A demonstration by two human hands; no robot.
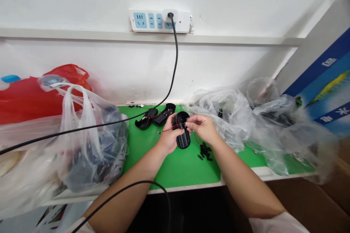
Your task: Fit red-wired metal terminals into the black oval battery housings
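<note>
My left hand (170, 136) is wrapped round a black plastic casing (183, 140), its thumb over the front. A thin red wire runs across the casing and sticks out to the left. The fingertips of my right hand (201, 126) are pinched at the casing's upper right side, on something too small to make out. Behind and to the left, two more black casings (165, 114) with red wires lie on the green mat (175, 174). Below my right hand is a small pile of black parts (205, 150).
Clear plastic bags (226, 113) crowd the right side; a filled bag (93, 145) and a red bag (32, 98) stand left. A black cable (176, 54) hangs from the power strip (160, 22) and crosses leftward. Another cable loops over my left forearm.
</note>
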